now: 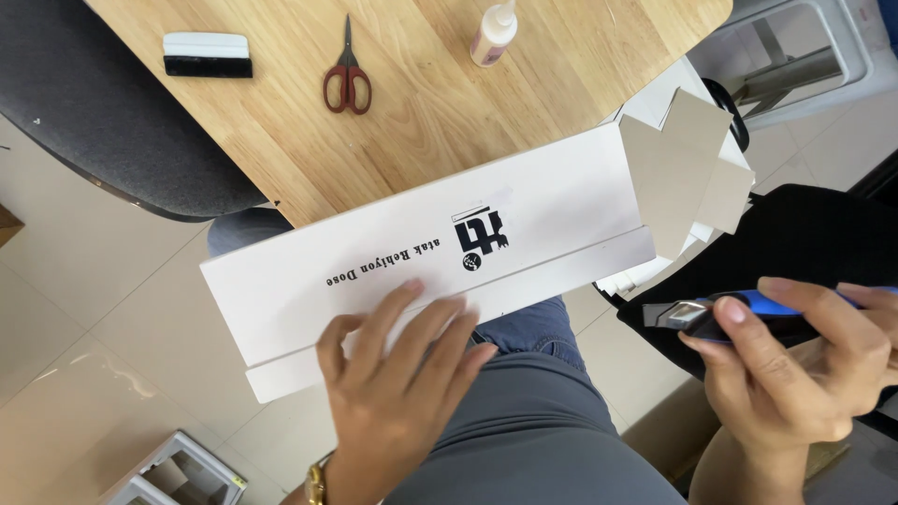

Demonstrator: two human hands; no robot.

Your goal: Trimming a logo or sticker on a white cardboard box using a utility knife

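A single head-worn camera looks steeply down from above the person's lap, facing forward across the near corner of the wooden tabletop (402, 112). It sits close: the left hand (398, 374) and right hand (795, 365) fill the lower frame, with tiled floor (84, 309) on both sides. No second view exists.

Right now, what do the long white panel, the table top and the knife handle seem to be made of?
The white panel looks like matte cardboard: thin, flat, with a folded edge strip; the left hand presses on it. The table top seems to be wood or wood veneer, with visible grain and plank seams. The knife in the right hand appears to have a blue and black plastic handle and a grey metal tip.
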